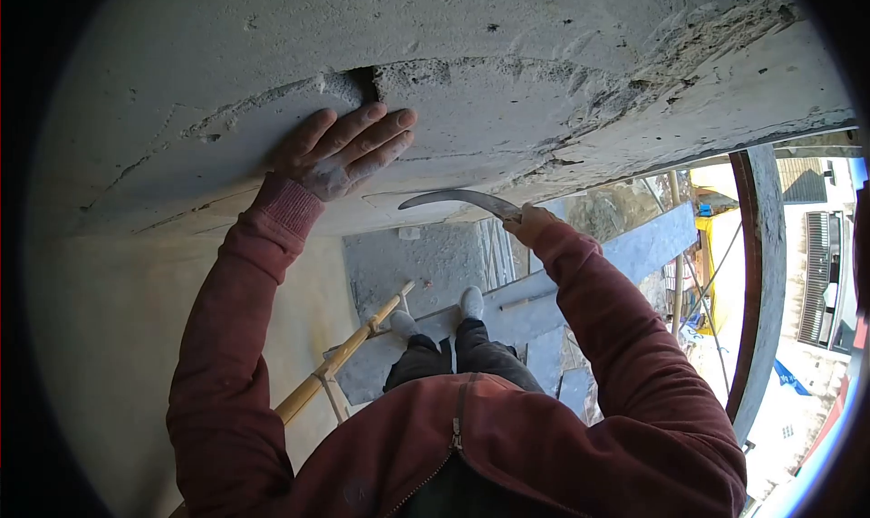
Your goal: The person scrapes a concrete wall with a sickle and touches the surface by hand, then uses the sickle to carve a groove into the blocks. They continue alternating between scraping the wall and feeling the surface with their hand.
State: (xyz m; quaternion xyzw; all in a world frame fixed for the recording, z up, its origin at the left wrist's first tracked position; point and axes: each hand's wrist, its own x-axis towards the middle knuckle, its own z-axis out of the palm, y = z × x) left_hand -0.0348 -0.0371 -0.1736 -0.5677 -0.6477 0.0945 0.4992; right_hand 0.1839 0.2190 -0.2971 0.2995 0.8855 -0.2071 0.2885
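My left hand [349,151] lies against a rough concrete wall [507,110], fingers stretched out and dusted with pale powder. Its fingertips rest just below a dark gap [367,83] in a chipped, ragged line across the surface. In my right hand [535,223] is a sickle [460,196], gripped by its handle. The curved blade points left, close to the wall's lower part, with its tip short of my left wrist.
Far below, my boots [471,302] stand on grey planks [526,291]. A bamboo pole [362,329] runs beside my left leg. A long board [652,242] stretches off to the right, near a curved beam [757,273]. Beyond are bright ground and buildings.
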